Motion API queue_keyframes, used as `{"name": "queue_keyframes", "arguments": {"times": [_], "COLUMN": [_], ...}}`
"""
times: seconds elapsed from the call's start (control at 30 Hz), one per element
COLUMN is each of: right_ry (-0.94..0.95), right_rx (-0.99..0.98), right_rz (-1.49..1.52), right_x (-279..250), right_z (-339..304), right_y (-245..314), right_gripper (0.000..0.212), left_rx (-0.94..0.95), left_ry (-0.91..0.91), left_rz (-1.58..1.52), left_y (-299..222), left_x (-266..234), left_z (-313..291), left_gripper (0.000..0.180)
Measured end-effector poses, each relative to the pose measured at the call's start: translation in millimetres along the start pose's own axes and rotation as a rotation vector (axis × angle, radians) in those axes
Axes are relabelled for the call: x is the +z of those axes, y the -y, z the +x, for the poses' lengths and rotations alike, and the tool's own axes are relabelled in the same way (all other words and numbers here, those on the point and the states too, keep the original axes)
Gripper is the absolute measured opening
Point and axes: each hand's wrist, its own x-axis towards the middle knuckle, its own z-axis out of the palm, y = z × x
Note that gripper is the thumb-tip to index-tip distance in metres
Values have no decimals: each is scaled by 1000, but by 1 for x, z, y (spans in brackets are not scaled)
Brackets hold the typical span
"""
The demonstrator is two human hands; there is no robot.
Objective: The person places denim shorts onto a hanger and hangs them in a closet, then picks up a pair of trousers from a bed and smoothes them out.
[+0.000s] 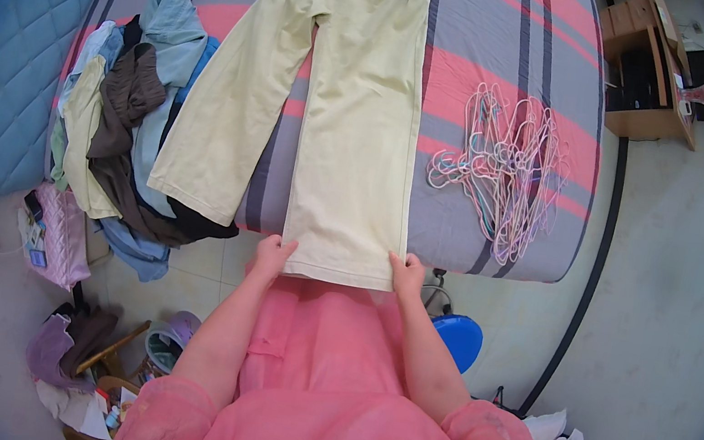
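Observation:
A pair of pale yellow-green trousers (354, 137) lies spread over the bed, waistband at the far end and legs toward me. The right-hand leg is stretched flat, its hem reaching past the bed's near edge. My left hand (273, 255) pinches the left side of that hem, and my right hand (406, 275) pinches the right side. Slanting out to the left, the other trouser leg (224, 126) rests on the bed with no hand on it.
A heap of clothes (127, 101) lies on the bed's left side. Several tangled hangers (508, 166) lie at right on the striped sheet (481, 47). A blue stool seat (456, 340) stands below the bed's edge. A blue quilted headboard-like panel (11, 74) borders the left.

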Motion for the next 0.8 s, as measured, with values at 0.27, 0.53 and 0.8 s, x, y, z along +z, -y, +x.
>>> {"name": "queue_keyframes", "arguments": {"times": [0.27,0.53,0.8], "right_ry": [48,-207,-244], "right_rx": [-63,-265,-29], "right_rz": [-98,-343,-494], "right_x": [-16,-34,-59], "right_z": [0,-11,27], "right_y": [-23,-15,-71], "right_gripper": [16,13,17], "left_rx": [42,83,89], "left_ry": [84,255,260], "left_rz": [64,329,285], "left_y": [43,-6,26], "left_x": [12,20,18], "left_z": [9,-16,5], "left_gripper": [22,28,19]}}
